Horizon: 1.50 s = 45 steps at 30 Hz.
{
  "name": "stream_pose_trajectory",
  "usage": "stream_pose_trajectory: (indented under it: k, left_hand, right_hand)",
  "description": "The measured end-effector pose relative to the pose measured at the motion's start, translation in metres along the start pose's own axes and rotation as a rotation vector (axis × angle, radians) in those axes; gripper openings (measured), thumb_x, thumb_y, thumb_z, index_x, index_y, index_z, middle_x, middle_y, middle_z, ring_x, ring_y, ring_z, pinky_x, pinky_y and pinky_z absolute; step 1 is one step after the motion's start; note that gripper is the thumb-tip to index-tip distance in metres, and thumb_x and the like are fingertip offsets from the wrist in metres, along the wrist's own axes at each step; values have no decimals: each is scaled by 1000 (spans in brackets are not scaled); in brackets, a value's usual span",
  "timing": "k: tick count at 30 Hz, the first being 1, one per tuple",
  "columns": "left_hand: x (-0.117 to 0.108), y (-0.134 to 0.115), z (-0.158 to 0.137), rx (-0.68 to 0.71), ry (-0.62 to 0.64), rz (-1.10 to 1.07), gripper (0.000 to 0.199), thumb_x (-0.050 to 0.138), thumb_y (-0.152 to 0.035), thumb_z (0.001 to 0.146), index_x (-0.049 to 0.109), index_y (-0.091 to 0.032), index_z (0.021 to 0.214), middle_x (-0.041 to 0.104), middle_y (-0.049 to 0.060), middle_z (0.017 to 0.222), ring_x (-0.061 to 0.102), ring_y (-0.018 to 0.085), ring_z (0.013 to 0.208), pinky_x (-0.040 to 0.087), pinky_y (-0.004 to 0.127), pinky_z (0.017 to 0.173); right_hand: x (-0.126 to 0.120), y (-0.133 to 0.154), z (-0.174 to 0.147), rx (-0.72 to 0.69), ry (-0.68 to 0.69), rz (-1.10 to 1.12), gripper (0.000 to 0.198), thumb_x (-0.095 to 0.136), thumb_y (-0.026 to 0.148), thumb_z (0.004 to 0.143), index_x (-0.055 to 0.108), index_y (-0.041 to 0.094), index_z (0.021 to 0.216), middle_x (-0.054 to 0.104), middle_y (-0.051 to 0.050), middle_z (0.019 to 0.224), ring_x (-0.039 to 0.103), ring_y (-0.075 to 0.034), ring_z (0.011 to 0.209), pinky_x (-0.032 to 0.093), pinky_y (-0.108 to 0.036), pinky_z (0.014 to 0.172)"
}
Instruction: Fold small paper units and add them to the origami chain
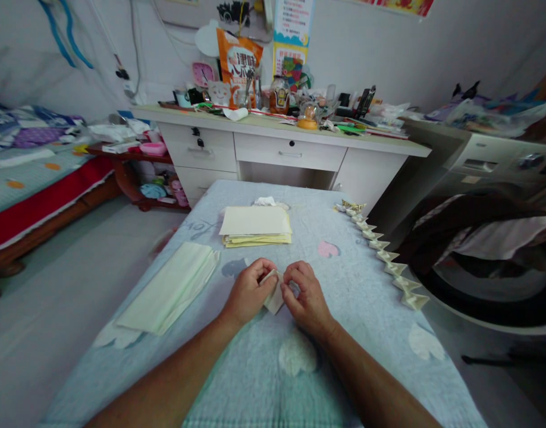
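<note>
Between my hands is a small piece of folded cream paper (274,302), tilted just above the cloth-covered table (344,380). My left hand (254,290) pinches its left side between thumb and fingers. Curled fingers of my right hand (307,295) close on its upper right edge; the fingertips partly hide the fold. Beyond my hands lies a stack of cream and yellow paper sheets (256,221). To the left rests a long stack of pale green paper (170,288). Along the right edge runs a row of folded paper pieces (394,268), their points sticking up.
A white desk (291,156) crowded with jars, an orange snack bag (238,66) and small items stands beyond the table. At the right is a front-loading washing machine (482,166) with clothes in its opening. A bed (41,184) is on the left.
</note>
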<state>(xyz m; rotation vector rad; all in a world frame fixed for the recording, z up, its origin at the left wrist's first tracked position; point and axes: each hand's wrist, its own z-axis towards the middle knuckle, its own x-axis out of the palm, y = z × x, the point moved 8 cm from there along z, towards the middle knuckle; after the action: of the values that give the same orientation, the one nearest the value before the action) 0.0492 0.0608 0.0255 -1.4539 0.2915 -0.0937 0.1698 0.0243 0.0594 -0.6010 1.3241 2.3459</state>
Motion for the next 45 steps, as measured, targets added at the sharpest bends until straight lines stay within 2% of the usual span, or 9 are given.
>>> stream_pose_trajectory:
  k: [8,16,20,25,33,36,39,41,45]
  left_hand:
    - [4,1,2,-12,44,-78,18,59,-27,80,57,-17,94,62,1,80,58,13,72,43,22,64]
    - [1,2,2,4,28,25,6,57,-23,79,54,-18,81,55,-4,65,51,10,59,37,19,55]
    - [1,0,1,10,32,26,5,55,-22,80,53,-18,83,54,-5,65,49,10,58,36,19,54]
    - [5,-3,1,12,72,-8,12,57,-24,80,54,-18,91,59,-2,74,55,11,67,40,20,60]
    - [-1,-2,0,1,-1,79,4,56,-19,76,52,-18,75,47,-6,61,45,9,56,33,19,52]
    - [-2,-1,0,-17,-1,40,4,55,-19,75,52,-18,73,48,-6,61,45,9,56,34,19,52]
    - [-1,0,1,-33,4,-19,5,57,-21,76,53,-18,76,51,-5,62,47,9,56,36,19,54]
    - [0,0,1,-42,15,-54,8,59,-24,76,55,-18,79,54,-5,64,48,9,57,37,19,55]
    - [4,-2,0,-43,63,-92,16,63,-30,77,56,-16,83,58,-2,69,53,11,63,39,20,58]
  right_hand:
    - [-3,-2,1,32,-26,121,6,52,14,80,53,19,79,51,-3,88,49,-18,88,38,-32,80]
    - [1,-12,1,85,-31,256,7,52,17,81,52,19,75,50,-3,85,50,-16,82,40,-29,72]
    - [1,-11,1,84,-28,256,7,52,18,81,52,19,74,50,-3,85,50,-16,82,40,-28,73]
    - [-1,-9,2,79,-37,258,7,52,19,81,52,19,74,50,-2,84,50,-16,81,41,-28,73]
    - [3,-6,1,55,-18,193,7,54,14,77,52,19,73,51,-3,87,51,-17,86,41,-31,78]
    - [4,0,0,37,7,148,7,55,13,76,53,19,74,51,-3,88,50,-18,88,41,-32,80]
    - [4,3,1,40,32,210,5,56,18,79,55,19,74,52,-4,89,51,-18,89,41,-32,81]
    - [4,-1,1,79,31,306,8,55,24,83,55,19,76,52,-3,87,51,-17,85,42,-31,78]
    - [6,-24,-2,282,-21,520,16,53,36,87,51,20,85,49,1,76,46,-13,68,38,-24,61]
